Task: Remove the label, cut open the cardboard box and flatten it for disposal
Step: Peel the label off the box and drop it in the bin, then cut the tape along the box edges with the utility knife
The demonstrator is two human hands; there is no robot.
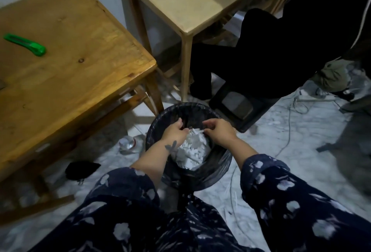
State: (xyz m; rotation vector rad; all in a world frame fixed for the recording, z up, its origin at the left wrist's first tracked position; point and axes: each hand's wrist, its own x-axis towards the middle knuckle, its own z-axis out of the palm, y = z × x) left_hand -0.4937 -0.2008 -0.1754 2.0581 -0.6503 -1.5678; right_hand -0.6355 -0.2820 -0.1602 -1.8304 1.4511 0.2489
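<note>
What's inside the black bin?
White paper scraps fill the bin, over its black liner. Both hands, left and right, reach in. Anything beneath the scraps is hidden.

A single wide-angle head-worn camera looks forward and steeply down from standing height, with straight edges bowed toward the frame borders. The view centres on a black-lined waste bin (218,173) on the floor, close below the wearer, with the left hand (174,132) and right hand (219,131) reaching into its mouth and the patterned sleeves filling the lower frame. A wooden table (66,54) occupies the left side and a paler wooden table (180,0) the top centre; no second view is supplied.
</note>
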